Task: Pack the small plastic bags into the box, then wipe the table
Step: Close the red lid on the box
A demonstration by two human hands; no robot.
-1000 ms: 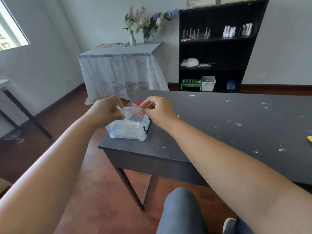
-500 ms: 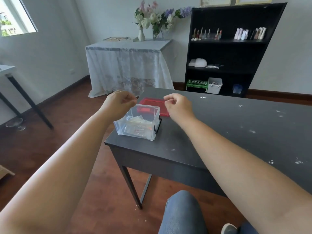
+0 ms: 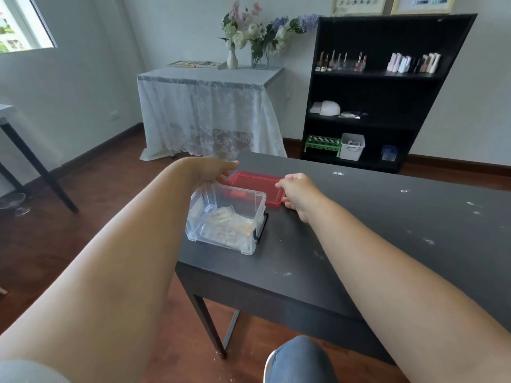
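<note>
On the near left corner of the dark, white-flecked rectangular table (image 3: 345, 230): clear plastic storage box (image 3: 225, 218), open-topped, long axis running roughly left to right, holding small clear plastic bags (image 3: 224, 221) heaped flat inside. Just behind the box, flat red plastic lid (image 3: 258, 185), long axis likewise left to right. Left hand (image 3: 213, 168) beyond the box's back left corner, fingers extended to the lid's left edge. Right hand (image 3: 297, 190) right of the box, loosely curled, fingertips on the lid's right edge.
</note>
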